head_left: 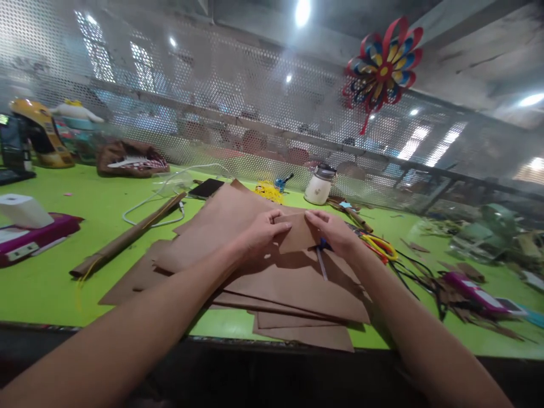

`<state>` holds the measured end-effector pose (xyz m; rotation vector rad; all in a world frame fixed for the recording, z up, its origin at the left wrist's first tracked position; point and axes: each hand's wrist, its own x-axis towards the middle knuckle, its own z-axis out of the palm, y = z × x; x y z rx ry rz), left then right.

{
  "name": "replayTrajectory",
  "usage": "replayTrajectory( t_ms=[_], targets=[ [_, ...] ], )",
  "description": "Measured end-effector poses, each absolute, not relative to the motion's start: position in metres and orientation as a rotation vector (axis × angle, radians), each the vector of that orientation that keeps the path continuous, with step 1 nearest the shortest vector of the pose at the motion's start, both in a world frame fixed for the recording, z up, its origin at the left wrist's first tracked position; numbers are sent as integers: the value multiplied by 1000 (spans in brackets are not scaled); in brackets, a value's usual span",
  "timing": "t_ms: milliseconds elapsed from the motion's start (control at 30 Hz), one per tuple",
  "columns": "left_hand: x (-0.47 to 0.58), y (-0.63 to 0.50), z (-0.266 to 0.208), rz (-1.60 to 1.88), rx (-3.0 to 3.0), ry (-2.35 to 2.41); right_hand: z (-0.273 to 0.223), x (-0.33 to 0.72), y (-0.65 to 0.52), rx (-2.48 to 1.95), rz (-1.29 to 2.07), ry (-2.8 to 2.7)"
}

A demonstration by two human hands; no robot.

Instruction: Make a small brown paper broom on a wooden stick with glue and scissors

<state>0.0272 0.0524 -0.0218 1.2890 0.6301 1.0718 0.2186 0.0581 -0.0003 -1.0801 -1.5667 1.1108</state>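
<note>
A small brown paper piece point(295, 233) is held above a stack of brown sheets point(297, 289), its edges pinched by the left hand point(262, 233) and the right hand point(335, 231). Beyond the stack, a dark-lidded jar point(318, 188) is seen, whether filled with white or merely coloured cannot be told. Farther left, contents are hidden in a brown pouch point(132, 158) and a yellow-and-black bottle point(53, 141), all supported by a green table point(46, 294)

We see matt, smooth brown paper in the small piece point(296, 233), the wide sheets point(232, 212) and the rolled tube point(127, 241). We find the green tabletop point(38, 300) smooth with a slight gloss, the perforated screen point(221, 73) metallic, the white adapter point(23, 211) smooth plastic, and the brown pouch point(113, 158) soft and cloth-like.
</note>
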Motion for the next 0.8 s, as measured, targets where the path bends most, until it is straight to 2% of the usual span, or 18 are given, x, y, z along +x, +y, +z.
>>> replayTrajectory(
  t_ms=[100, 800],
  targets=[
    [28, 51, -21, 1047, 1297, 666, -4, 225, 53, -1015, 1233, -1444],
    [31, 48, -10, 1115, 1295, 692, -3, 225, 47, -885, 1037, -1503]
  ],
)
